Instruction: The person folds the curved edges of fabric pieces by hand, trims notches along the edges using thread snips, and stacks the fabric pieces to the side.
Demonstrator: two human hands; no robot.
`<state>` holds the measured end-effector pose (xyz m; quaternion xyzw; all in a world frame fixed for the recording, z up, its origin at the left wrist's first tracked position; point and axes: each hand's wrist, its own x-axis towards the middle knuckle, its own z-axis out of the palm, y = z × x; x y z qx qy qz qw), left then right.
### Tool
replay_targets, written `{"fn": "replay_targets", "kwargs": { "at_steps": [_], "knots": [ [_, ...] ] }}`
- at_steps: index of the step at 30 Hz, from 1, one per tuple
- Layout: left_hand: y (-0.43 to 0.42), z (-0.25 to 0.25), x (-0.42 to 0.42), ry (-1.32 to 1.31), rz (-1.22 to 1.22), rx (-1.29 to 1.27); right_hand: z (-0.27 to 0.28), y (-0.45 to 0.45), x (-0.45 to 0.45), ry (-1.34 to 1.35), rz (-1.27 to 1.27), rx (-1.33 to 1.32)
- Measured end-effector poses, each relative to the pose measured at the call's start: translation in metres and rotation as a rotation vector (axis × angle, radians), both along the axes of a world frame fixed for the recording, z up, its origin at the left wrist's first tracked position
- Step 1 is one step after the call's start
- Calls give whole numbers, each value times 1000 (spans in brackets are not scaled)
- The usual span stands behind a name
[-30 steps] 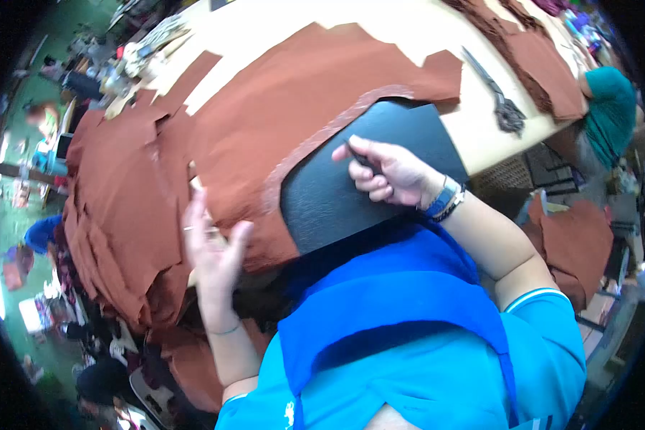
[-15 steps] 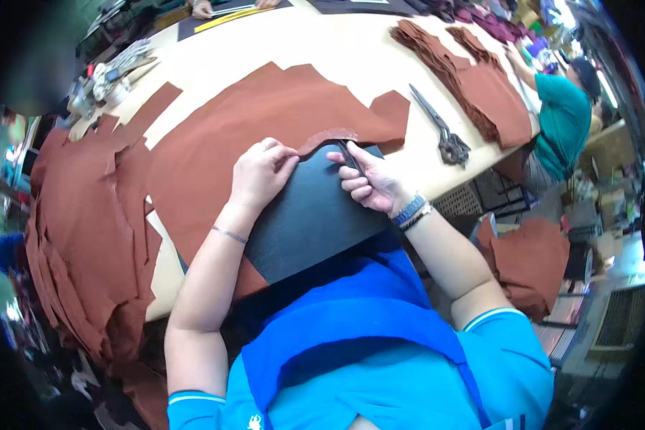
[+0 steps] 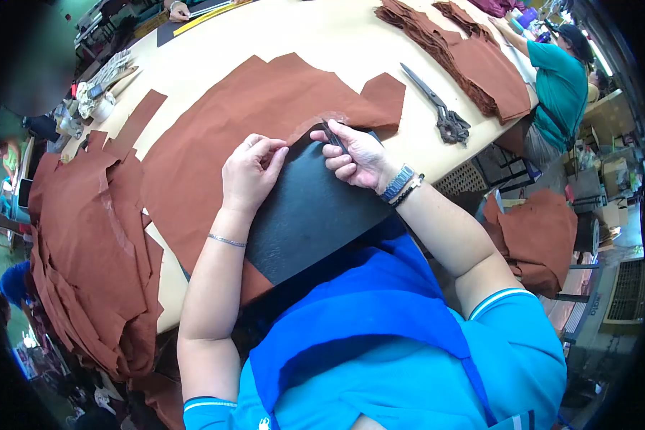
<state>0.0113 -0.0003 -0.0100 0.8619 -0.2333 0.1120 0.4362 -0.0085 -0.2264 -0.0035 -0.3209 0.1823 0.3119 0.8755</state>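
Note:
A large brown leather piece (image 3: 222, 122) lies on the table, its curved edge bordering a black sheet (image 3: 308, 208) in front of me. My left hand (image 3: 254, 172) pinches the brown piece's edge, where it meets the black sheet. In my right hand (image 3: 358, 156) is a small dark tool (image 3: 332, 136), its tip at the curved edge near a whitish marked strip. What kind of tool it is cannot be made out. Beyond my right hand, large scissors (image 3: 437, 104) rest on the pale table (image 3: 301, 32).
Brown leather pieces are heaped at the left (image 3: 86, 244) and stacked at the upper right (image 3: 480, 72). A co-worker in a green shirt (image 3: 559, 86) stands at the right edge. Another person's hand (image 3: 179, 11) is by a yellow ruler (image 3: 211, 18). More brown leather (image 3: 537, 240) hangs at right.
My left hand has come from the left, open, to pinch the leather edge. My right hand has brought the dark tool to that edge. The head view has shifted.

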Motion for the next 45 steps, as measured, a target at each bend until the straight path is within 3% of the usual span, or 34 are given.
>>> {"fn": "replay_targets", "kwargs": {
  "at_steps": [5, 45],
  "knots": [
    [0, -3, 2, -39, 10, 15, 0, 3, -4, -37, -52, -102],
    [1, -5, 1, -33, -2, 75, 2, 7, 6, 15, 25, -117]
  ]
}}
